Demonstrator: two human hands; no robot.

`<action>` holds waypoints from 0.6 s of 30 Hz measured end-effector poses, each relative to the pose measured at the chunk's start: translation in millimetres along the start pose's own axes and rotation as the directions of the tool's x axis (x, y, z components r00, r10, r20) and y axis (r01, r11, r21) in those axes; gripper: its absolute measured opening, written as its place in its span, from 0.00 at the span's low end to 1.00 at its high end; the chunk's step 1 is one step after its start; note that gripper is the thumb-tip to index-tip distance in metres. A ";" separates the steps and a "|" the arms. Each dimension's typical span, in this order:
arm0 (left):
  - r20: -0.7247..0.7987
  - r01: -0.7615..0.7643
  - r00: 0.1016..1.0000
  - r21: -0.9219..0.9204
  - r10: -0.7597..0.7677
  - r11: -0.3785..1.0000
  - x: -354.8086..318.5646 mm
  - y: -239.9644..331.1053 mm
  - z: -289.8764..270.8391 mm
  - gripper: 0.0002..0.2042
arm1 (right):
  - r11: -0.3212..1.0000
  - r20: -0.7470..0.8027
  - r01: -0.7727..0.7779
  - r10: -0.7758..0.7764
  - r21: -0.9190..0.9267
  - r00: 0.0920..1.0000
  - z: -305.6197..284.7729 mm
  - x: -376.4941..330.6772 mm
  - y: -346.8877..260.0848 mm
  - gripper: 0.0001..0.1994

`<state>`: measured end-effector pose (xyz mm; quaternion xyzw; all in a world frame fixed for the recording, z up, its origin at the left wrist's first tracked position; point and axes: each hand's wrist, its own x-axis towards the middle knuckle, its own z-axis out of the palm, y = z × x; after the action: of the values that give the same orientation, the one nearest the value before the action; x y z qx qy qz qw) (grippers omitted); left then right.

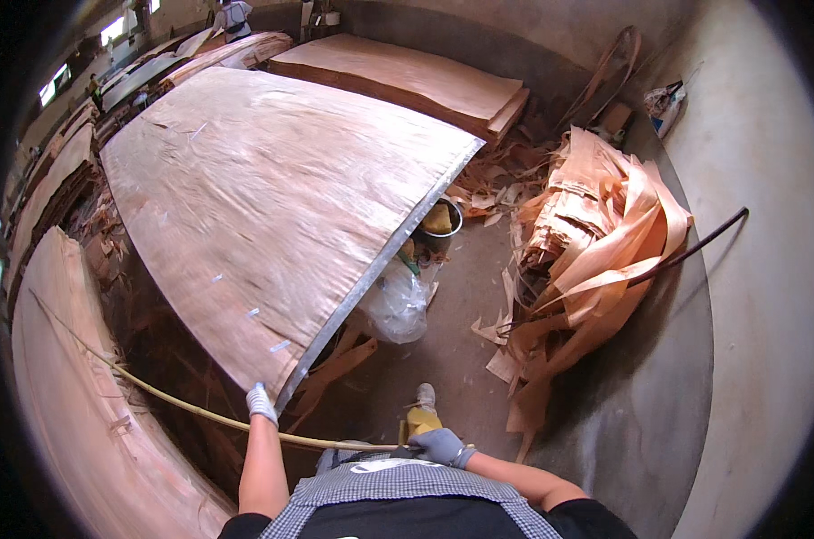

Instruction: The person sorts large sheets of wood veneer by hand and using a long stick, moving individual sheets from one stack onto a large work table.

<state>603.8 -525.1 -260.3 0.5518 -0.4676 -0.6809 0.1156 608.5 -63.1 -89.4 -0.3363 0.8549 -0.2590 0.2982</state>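
A large stack-top sheet of reddish wood veneer (281,189) spreads out in front of me, with a pale band along its right edge and small pale tape strips on it. My left hand (261,404), in a whitish glove, is closed on its near corner; the fingertips lie over the top face. Low at the centre, my right hand (441,446), in a grey glove, is closed round one end of a long thin bamboo stick (200,411). That stick runs left, past my left wrist, to the far-left veneer. A yellow object (422,420) sits against the right hand; its kind is unclear.
Torn veneer strips (604,225) are heaped at the right, with a dark rod (703,241) sticking out. Under the sheet's right edge are a clear plastic bag (396,304) and a round basin (459,220). More veneer stacks (398,76) stand behind; a person (233,18) is far off.
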 end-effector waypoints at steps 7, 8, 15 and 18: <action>-0.428 0.063 0.894 0.418 0.136 0.906 -36.8 51.0 19.2 0.21 | 0.992 0.168 0.110 -0.118 0.053 0.979 -89.4 58.3 66.7 0.15; -0.498 0.094 0.842 0.515 0.208 0.852 -38.6 53.3 -1.2 0.22 | 0.988 0.172 0.135 -0.145 0.069 0.974 -98.0 64.3 71.3 0.15; -0.054 0.090 0.838 0.995 0.544 -0.041 -150.4 128.1 138.5 0.12 | 0.992 0.269 -0.052 0.020 0.112 0.963 -132.7 66.7 114.2 0.17; 0.147 -0.220 0.855 0.971 0.498 0.091 -117.5 121.4 170.0 0.20 | 0.985 0.232 -0.101 0.067 0.138 0.971 -131.6 68.2 126.6 0.16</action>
<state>456.9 -424.5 -99.8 0.4359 -0.8917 -0.1140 -0.0428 424.6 0.0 -103.2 -0.3039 0.8071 -0.2693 0.4286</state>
